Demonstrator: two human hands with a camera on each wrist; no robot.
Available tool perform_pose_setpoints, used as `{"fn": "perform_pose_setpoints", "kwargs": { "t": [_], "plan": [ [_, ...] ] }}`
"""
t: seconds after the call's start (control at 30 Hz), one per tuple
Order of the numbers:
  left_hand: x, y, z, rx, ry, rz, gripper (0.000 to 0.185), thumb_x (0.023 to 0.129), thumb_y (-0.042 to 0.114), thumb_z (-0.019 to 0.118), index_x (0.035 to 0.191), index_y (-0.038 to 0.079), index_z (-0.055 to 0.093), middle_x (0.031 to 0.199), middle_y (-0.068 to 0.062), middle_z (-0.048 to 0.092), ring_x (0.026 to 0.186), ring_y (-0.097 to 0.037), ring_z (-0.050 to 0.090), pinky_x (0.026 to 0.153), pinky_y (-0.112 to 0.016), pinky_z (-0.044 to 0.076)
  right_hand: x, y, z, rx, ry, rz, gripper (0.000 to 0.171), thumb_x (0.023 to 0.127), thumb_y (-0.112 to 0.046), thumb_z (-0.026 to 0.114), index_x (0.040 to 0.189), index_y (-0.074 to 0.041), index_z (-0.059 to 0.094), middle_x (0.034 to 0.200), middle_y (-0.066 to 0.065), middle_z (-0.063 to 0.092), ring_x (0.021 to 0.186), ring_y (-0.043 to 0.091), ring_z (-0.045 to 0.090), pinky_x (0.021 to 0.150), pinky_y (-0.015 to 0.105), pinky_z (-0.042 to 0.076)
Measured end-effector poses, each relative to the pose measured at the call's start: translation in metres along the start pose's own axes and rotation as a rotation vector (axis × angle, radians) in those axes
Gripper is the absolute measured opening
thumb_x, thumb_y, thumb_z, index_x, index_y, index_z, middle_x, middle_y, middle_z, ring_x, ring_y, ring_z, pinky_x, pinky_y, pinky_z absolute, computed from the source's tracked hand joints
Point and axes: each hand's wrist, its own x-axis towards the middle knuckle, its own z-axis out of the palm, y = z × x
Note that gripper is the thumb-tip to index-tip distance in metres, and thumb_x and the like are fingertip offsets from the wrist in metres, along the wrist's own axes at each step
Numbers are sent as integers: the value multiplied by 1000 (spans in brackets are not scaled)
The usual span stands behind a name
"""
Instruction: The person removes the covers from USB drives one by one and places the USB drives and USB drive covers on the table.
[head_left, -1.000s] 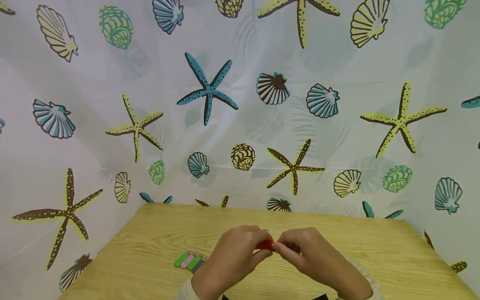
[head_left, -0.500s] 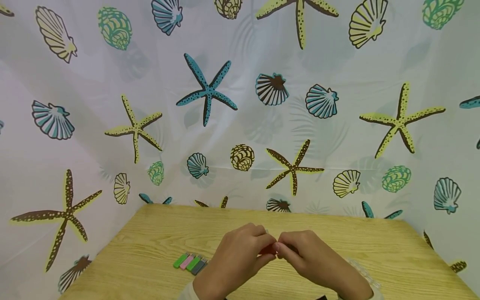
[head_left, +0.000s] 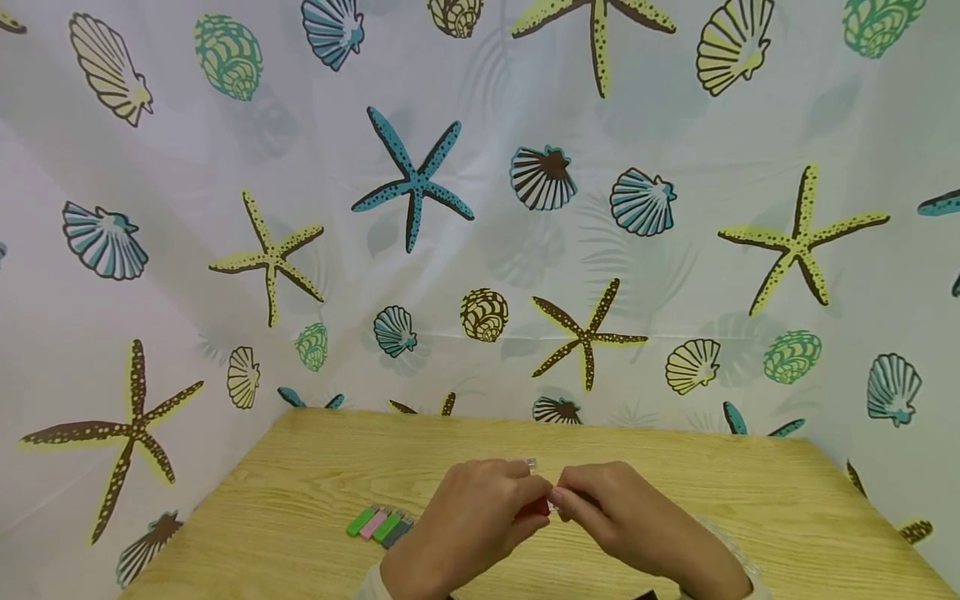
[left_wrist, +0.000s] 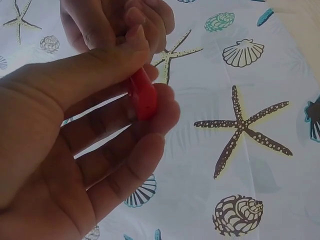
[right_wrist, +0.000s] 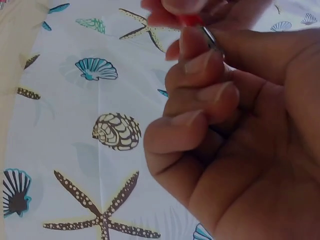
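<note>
My left hand [head_left: 480,521] holds a red USB stick [left_wrist: 145,97] between thumb and fingers, its rounded body showing in the left wrist view. My right hand [head_left: 618,508] pinches the stick's other end, fingers curled in tight. In the right wrist view a strip of silver metal [right_wrist: 210,36] shows between thumb and forefinger, beside the red body. The fingertips of both hands meet closely above the table, covering most of the stick. I cannot tell whether a clear cap is between the right fingertips.
A row of USB sticks, including a green one [head_left: 362,521] and a pink one [head_left: 372,524], lies left of my left hand on the wooden table [head_left: 315,467]. A small clear piece [head_left: 532,463] shows beyond the hands. Clear plastic pieces [head_left: 723,537] lie behind my right forearm.
The red body is more covered by the left fingers than a second ago. A pale bit now shows between the two hands' fingertips. The left hand has turned slightly.
</note>
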Motion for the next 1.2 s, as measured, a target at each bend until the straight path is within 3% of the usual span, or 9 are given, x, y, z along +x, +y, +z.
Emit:
{"fn": "perform_pose_setpoints", "kwargs": {
  "t": [0.1,0.27,0.57,0.77,1.0,1.2],
  "plan": [
    [-2,-3,-2,29,-6,13,16,84,32,76,97,23,73,85,12,66,83,-2,65,68,-17,50,-5,3,-8,2,1,37,25,103,-20,47,80,-20,59,63,-15,43,50,-3,34,50,22,40],
    [-5,-7,-7,20,-36,-39,15,83,31,76,96,23,73,82,13,65,68,2,57,60,-15,46,-11,8,-17,-59,52,97,24,102,-20,49,81,-19,60,64,-13,46,50,-1,36,51,23,41],
    [-6,-11,-8,-42,-133,-125,12,83,27,76,95,25,74,83,14,64,70,2,58,62,-17,47,-11,13,-20,-79,63,178,19,99,-26,54,89,-17,67,71,-12,54,55,1,46,53,25,44],
    [-6,-13,-5,-59,-144,-157,10,82,28,77,91,25,75,81,12,60,67,0,56,59,-18,46,-12,17,-22,-85,55,201,7,94,-18,64,98,-14,67,89,-10,65,75,3,61,66,25,52],
    [-6,-15,-3,-72,-170,-180,11,81,28,78,91,24,75,82,13,62,68,0,56,61,-19,47,-17,25,-27,-134,83,274,14,88,-9,69,101,-14,64,91,-8,64,82,7,63,70,23,52],
    [-5,-18,-1,-89,-226,-208,14,79,29,79,91,23,75,82,13,67,69,1,57,61,-19,47,-22,36,-32,-147,129,399,14,88,-13,71,99,-14,63,89,-6,64,82,9,63,71,27,53]
  ]
}}
